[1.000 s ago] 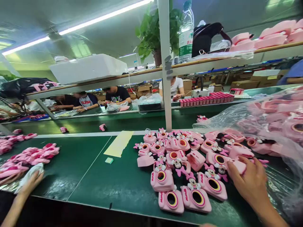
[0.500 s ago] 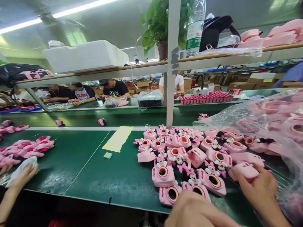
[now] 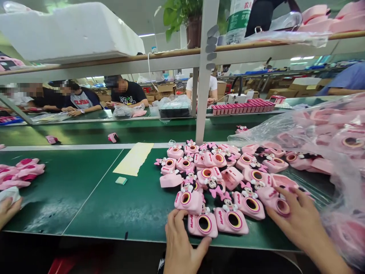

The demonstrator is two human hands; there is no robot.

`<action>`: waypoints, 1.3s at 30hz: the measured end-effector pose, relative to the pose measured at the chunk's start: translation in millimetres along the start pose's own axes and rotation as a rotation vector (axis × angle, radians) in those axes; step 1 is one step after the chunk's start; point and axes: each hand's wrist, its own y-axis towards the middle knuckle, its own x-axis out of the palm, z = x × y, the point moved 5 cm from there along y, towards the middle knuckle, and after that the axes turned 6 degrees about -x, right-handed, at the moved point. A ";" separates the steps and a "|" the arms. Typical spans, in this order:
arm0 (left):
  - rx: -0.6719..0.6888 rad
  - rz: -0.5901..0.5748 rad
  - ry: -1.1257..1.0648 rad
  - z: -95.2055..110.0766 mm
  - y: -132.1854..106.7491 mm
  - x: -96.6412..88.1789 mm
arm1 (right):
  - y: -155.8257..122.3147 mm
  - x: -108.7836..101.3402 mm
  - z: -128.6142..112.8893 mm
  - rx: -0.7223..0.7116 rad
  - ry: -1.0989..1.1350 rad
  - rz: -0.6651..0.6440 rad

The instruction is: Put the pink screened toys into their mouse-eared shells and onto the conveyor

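Observation:
At the front left of a pile of pink silicone camera cases, my left hand (image 3: pixel 182 241) has its thumb and fingers spread. They lie against the left and lower edges of a front case (image 3: pixel 194 228), just below another case (image 3: pixel 194 203). My right hand (image 3: pixel 299 215) is closed on a pink camera case (image 3: pixel 268 195) at the right side of the pile, its thumb below and fingers above. That case shows its round lens opening. Around the hands, most cases lie with ringed lens openings up and Minnie Mouse figures on top.
A clear plastic bag (image 3: pixel 322 118) of pink cases bulges at the right. A white post (image 3: pixel 203 95) rises behind the pile. Left of it are a yellow paper sheet (image 3: pixel 134 159) and a small sponge-like block (image 3: pixel 121 180). A co-worker's hand (image 3: pixel 8 211) holds white material at far left.
My left hand has come from the near foreground to the front left case. In my right hand, the case has turned from plain side to lens opening. The view has shifted.

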 end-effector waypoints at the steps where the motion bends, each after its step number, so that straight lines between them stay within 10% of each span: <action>1: -0.014 0.004 -0.029 1.4 3.6 -3.3 | -5.0 4.6 1.8 -0.036 0.009 -0.027; 13: -0.198 -0.102 -0.172 14.4 54.5 -15.5 | -42.5 15.0 -9.8 0.140 -0.014 0.015; 22: 0.020 0.193 0.064 -22.5 25.2 -52.7 | -35.2 -23.8 -56.9 0.035 -0.033 0.362; 30: 0.020 0.174 0.322 -42.8 24.3 -46.4 | 21.1 32.5 -162.8 0.157 0.258 -0.483; 36: -0.002 0.242 0.158 -1.2 22.9 -65.1 | 23.7 38.7 -164.5 0.366 0.937 -0.525; 39: -0.026 -0.092 -0.169 36.9 30.6 -51.2 | 9.7 26.8 -179.3 0.520 1.234 -0.545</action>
